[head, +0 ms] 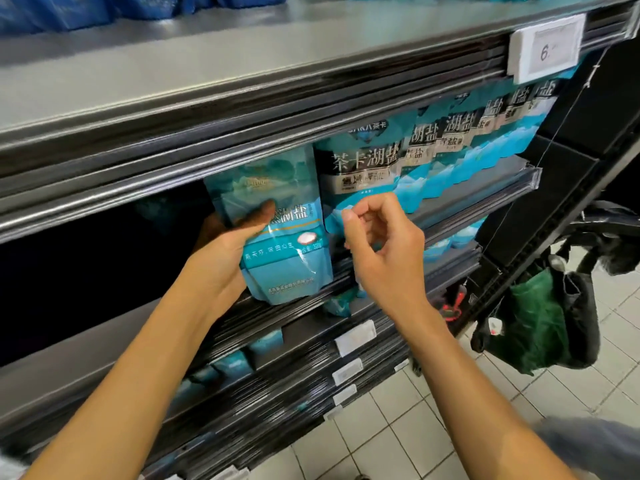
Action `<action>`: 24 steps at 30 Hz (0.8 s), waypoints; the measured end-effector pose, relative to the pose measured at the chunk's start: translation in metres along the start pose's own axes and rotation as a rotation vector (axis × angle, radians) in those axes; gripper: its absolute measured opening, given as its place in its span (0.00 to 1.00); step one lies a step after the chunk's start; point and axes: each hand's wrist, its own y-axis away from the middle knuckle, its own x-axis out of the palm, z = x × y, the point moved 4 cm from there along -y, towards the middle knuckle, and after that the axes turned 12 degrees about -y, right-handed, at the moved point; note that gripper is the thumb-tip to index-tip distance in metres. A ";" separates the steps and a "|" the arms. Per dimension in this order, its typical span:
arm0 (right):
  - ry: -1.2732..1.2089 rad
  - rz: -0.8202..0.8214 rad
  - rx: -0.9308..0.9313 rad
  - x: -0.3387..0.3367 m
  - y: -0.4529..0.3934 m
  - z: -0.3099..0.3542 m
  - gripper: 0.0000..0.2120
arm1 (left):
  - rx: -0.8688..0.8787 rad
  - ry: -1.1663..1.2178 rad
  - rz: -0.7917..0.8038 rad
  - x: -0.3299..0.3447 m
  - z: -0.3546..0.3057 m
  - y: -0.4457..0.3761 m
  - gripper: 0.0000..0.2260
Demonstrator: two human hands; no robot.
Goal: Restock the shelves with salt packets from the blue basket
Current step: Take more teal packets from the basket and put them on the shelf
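I see the shelf [450, 209] with a row of packets [363, 168] on the right and a dark gap at left. My left hand [225, 251] grips a teal salt packet [287, 244] upright at the shelf lip beside the row; I'd slide it back, flush and face out. My right hand [381, 251] hovers just beside it, fingers loosely curled, seemingly holding nothing, and the basket isn't in view.
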 end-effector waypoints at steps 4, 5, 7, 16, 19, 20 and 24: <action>-0.146 0.253 0.137 0.057 0.014 0.013 0.13 | -0.006 -0.026 -0.159 -0.040 0.001 0.023 0.16; -0.166 0.321 0.213 0.073 0.016 0.013 0.15 | 0.007 -0.027 -0.214 -0.052 0.001 0.030 0.11; -0.160 0.444 0.363 0.104 0.020 0.009 0.26 | 0.061 -0.039 -0.286 -0.072 -0.001 0.046 0.04; -0.220 0.637 0.540 0.212 0.058 0.029 0.21 | 0.267 -0.143 -0.650 -0.157 -0.020 0.121 0.12; -0.281 0.627 0.545 0.243 0.074 0.042 0.22 | 0.363 -0.283 -0.806 -0.186 -0.022 0.147 0.04; -0.271 0.636 0.528 0.252 0.078 0.045 0.20 | 0.385 -0.335 -0.864 -0.195 -0.022 0.157 0.03; -0.353 0.619 0.517 0.280 0.091 0.050 0.12 | 0.424 -0.465 -0.857 -0.206 -0.009 0.195 0.05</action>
